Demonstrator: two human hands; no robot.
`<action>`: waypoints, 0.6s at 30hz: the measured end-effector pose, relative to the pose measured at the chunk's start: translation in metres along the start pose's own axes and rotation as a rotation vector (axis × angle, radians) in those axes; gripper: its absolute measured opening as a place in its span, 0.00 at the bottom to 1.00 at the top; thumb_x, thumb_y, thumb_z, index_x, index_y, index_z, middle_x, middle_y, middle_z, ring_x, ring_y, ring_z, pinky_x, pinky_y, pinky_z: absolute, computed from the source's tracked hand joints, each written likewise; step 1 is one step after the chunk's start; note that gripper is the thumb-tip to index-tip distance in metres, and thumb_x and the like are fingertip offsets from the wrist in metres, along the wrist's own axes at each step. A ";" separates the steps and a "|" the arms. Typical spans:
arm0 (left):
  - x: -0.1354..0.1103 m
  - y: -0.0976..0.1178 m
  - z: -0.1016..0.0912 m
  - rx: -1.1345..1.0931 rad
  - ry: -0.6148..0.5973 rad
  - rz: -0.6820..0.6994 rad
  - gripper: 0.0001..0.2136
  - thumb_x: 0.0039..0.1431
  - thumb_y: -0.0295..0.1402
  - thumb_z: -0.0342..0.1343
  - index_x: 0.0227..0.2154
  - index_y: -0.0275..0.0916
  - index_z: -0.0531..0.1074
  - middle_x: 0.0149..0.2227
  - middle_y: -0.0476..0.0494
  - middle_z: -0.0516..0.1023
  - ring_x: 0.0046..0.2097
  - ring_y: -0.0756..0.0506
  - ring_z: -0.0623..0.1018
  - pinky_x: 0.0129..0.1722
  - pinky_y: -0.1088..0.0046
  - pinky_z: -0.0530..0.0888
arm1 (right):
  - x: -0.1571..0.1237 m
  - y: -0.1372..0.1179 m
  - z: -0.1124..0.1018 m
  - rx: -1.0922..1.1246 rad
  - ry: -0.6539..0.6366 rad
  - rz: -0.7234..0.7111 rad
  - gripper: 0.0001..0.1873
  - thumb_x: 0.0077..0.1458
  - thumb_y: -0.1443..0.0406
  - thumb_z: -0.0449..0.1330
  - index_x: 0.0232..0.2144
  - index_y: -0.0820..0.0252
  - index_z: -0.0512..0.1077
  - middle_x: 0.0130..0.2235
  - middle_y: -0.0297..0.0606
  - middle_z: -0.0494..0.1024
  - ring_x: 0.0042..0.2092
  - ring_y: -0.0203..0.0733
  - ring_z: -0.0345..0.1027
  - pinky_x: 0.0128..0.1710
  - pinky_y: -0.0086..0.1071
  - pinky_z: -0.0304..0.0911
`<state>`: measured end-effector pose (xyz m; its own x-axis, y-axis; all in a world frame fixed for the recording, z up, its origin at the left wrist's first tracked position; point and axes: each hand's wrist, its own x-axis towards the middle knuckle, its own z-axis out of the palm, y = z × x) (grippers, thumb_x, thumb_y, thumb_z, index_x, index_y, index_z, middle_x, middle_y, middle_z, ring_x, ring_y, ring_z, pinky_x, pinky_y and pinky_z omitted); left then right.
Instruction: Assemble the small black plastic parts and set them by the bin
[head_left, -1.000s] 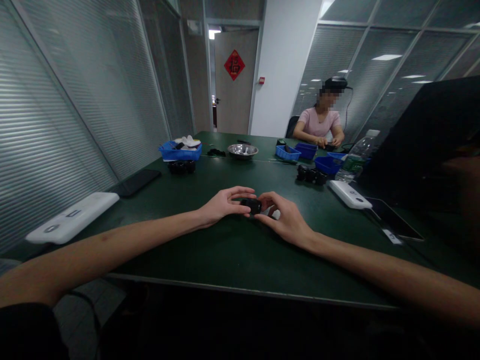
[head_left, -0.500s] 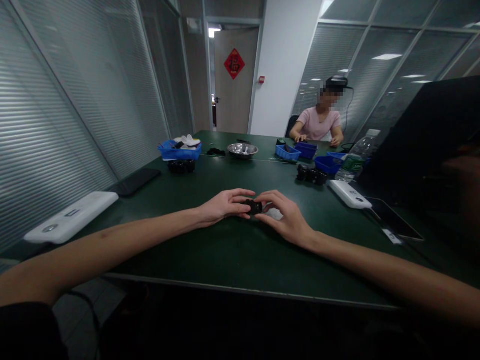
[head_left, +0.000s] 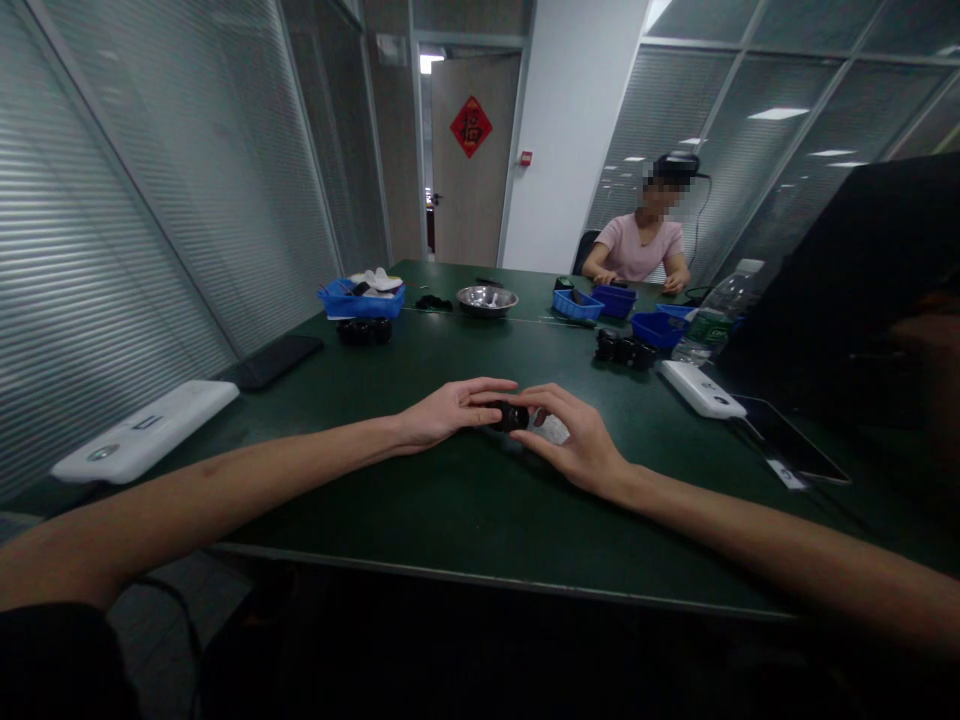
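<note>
A small black cylindrical piece (head_left: 513,416), rather like a lens barrel, sits between my two hands low over the table. My left hand (head_left: 456,408) grips its left side, thumb in front and fingers stretched along the back. From the right, the curved fingers and thumb of my right hand (head_left: 571,432) close around the other end of the piece. A pale greyish thing (head_left: 553,429) shows beneath my right palm; what it is I cannot make out.
Blue bins (head_left: 363,299) and a steel bowl (head_left: 487,301) stand further back. Black parts (head_left: 624,349), a water bottle (head_left: 717,312), a white power bank (head_left: 701,389) and a phone (head_left: 790,438) lie to the right. Another white device (head_left: 146,430) is left. A person in pink (head_left: 642,247) sits opposite.
My left fingers have shifted slightly on the black piece, and more of its right end shows. My right hand stays at that end; the view has moved a little.
</note>
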<state>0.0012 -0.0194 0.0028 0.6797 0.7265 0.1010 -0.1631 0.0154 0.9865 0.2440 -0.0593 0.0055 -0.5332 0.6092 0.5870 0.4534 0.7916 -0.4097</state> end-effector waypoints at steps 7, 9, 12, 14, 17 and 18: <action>0.000 0.001 -0.003 0.068 0.008 -0.070 0.34 0.50 0.24 0.70 0.61 0.39 0.69 0.64 0.32 0.69 0.62 0.39 0.74 0.63 0.55 0.68 | 0.000 -0.001 0.000 -0.032 -0.003 0.002 0.18 0.66 0.61 0.63 0.57 0.52 0.73 0.54 0.43 0.76 0.50 0.50 0.73 0.49 0.46 0.73; 0.000 -0.001 -0.004 0.146 0.015 -0.072 0.32 0.51 0.27 0.70 0.60 0.39 0.69 0.60 0.33 0.72 0.57 0.40 0.77 0.60 0.56 0.70 | 0.000 0.000 0.000 -0.040 0.003 0.004 0.18 0.66 0.60 0.63 0.57 0.52 0.73 0.53 0.43 0.77 0.50 0.50 0.73 0.48 0.46 0.73; 0.000 -0.002 -0.004 0.269 -0.024 -0.033 0.30 0.55 0.31 0.69 0.60 0.41 0.68 0.55 0.37 0.76 0.52 0.42 0.78 0.55 0.60 0.72 | -0.001 0.000 0.000 -0.036 0.007 0.013 0.19 0.66 0.59 0.63 0.57 0.51 0.73 0.52 0.44 0.77 0.48 0.49 0.74 0.46 0.45 0.74; 0.000 -0.001 -0.003 0.390 -0.041 -0.008 0.29 0.57 0.34 0.68 0.60 0.41 0.68 0.55 0.38 0.77 0.48 0.44 0.78 0.49 0.64 0.72 | -0.001 0.000 0.000 -0.028 -0.013 0.027 0.19 0.66 0.59 0.63 0.58 0.52 0.73 0.51 0.43 0.77 0.44 0.48 0.74 0.43 0.43 0.74; -0.001 0.002 -0.002 0.563 -0.049 0.038 0.27 0.59 0.36 0.65 0.60 0.41 0.68 0.56 0.38 0.76 0.44 0.44 0.77 0.42 0.68 0.70 | 0.001 0.001 -0.001 -0.011 -0.044 0.049 0.19 0.65 0.59 0.63 0.58 0.52 0.72 0.51 0.43 0.77 0.43 0.47 0.73 0.42 0.42 0.74; -0.001 0.003 -0.001 0.607 -0.045 0.053 0.27 0.59 0.37 0.65 0.60 0.41 0.69 0.56 0.38 0.76 0.44 0.44 0.77 0.41 0.68 0.70 | 0.001 0.002 -0.001 -0.004 -0.048 0.054 0.19 0.65 0.59 0.63 0.57 0.52 0.72 0.50 0.43 0.77 0.44 0.47 0.73 0.42 0.42 0.73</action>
<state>-0.0009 -0.0188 0.0058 0.7132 0.6860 0.1439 0.2305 -0.4234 0.8761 0.2444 -0.0573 0.0060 -0.5415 0.6523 0.5303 0.4849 0.7577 -0.4368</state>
